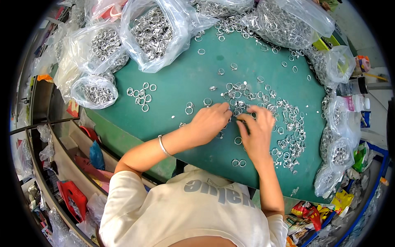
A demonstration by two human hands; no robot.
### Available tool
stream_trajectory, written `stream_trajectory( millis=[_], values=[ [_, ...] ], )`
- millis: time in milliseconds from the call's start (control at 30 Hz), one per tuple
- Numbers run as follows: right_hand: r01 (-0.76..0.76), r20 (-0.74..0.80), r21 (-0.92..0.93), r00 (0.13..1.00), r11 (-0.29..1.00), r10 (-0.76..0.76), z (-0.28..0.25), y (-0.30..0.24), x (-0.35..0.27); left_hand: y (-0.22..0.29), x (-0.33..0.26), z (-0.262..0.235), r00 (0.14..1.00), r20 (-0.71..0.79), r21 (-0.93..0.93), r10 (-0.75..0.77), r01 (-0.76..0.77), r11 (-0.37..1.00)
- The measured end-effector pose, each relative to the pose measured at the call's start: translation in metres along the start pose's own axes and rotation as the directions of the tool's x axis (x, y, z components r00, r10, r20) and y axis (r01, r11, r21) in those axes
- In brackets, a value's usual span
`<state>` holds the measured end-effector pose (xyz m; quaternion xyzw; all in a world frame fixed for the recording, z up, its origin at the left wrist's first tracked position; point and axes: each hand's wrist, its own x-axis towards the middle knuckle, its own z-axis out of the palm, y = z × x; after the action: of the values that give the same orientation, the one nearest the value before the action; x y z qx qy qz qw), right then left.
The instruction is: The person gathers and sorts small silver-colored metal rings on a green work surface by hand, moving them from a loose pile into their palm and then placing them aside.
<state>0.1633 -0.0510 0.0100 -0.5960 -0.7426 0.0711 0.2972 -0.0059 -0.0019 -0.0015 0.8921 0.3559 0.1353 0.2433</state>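
Many small silver metal rings lie loose on the green tabletop, thickest at the middle and right. My left hand, with a bracelet on its wrist, reaches into the middle pile. Its fingers are curled and pressed together at the rings; what they hold is hidden. Close by on the right, my right hand has thumb and forefinger nearly meeting over the same rings, and what is between them is too small to make out. A separate small group of rings lies farther left.
Clear plastic bags full of rings stand along the far edge, including a large open bag and a smaller bag. More bags line the right edge. A drawer with a red basket sits at lower left. A white-capped bottle is at right.
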Motion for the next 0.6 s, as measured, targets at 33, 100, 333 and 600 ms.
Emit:
stream_trajectory(
  millis=[33, 100, 333, 600],
  values=[
    [0.067, 0.030, -0.057, 0.997, 0.996, -0.065, 0.006, 0.004, 0.004, 0.001, 0.004, 0.001, 1.000, -0.019, -0.010, -0.005, 0.005, 1.000],
    [0.063, 0.032, -0.056, 0.998, 0.996, -0.062, 0.013, 0.012, 0.003, 0.001, 0.002, 0.001, 0.998, -0.062, -0.085, -0.033, 0.028, 0.996],
    [-0.114, -0.083, -0.160, 0.991, 0.980, 0.102, -0.009, 0.022, -0.007, 0.004, -0.010, -0.014, 0.914, 0.108, -0.651, -0.390, 0.362, 0.667],
    [-0.136, -0.117, -0.232, 0.987, 0.963, 0.111, -0.005, 0.015, 0.000, 0.009, -0.023, -0.010, 0.854, 0.387, -0.914, -0.349, 0.404, -0.025]
  ],
)
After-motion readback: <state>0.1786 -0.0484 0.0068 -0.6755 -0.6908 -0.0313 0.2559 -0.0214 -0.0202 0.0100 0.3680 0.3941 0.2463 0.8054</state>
